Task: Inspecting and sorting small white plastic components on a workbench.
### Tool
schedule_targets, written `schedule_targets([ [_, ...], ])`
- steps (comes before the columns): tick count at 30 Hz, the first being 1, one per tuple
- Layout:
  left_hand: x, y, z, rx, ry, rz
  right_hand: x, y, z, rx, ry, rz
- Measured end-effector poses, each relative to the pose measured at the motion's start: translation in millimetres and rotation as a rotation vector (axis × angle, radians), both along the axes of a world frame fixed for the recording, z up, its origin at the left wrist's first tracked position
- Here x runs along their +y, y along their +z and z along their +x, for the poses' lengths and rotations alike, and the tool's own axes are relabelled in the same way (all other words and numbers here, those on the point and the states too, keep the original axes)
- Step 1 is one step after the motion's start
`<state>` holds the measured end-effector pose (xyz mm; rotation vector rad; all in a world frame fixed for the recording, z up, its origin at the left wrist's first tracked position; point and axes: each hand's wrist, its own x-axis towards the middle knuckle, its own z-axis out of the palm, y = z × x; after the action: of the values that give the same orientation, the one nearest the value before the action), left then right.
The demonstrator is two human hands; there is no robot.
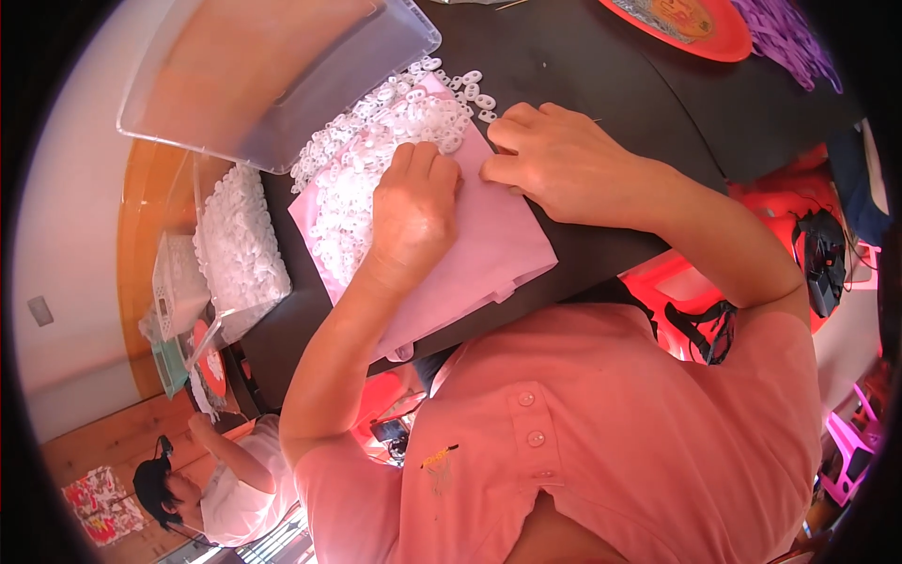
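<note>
A heap of small white plastic pieces with round holes [340, 202] covers the far left part of a flat pink fabric sheet or bag [489, 230] on the dark table. My left hand [413, 202] rests at the heap's right side, its fingers curled down and closed; whatever they hold is hidden. To its right, my right hand [554, 164] is bent over the pink fabric's right edge. Its fingers are curled together toward my left hand, and I cannot make out anything between them. Several white pieces lie loose beyond the fabric's far corner.
A clear plastic bin [413, 23] stands tilted behind the heap. Another clear bin holds white pieces [240, 240] at the left. A red plate [733, 38] and purple strips [789, 42] lie on the dark table [583, 61] at far right. Another person [240, 479] sits at lower left.
</note>
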<state>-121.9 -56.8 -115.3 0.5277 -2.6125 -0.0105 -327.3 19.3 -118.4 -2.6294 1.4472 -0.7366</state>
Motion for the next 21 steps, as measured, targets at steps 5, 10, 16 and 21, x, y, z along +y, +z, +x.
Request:
schedule_targets([
  [5,5.9,10.4,6.7,0.096,-0.006,0.001,-2.2,-3.4,-0.1,0.026,0.001,-0.04],
  [10,7.3,12.1,23.9,0.123,0.117,0.189,-3.7,-2.0,2.5,0.037,-0.012,-0.022],
  [16,11.5,11.9,26.5,0.115,0.092,0.181,-4.0,-2.4,2.7,0.052,-0.026,-0.021],
  [21,2.8,8.7,9.4,0.09,0.106,0.063,-4.1,-0.3,5.9,0.05,-0.014,-0.05],
])
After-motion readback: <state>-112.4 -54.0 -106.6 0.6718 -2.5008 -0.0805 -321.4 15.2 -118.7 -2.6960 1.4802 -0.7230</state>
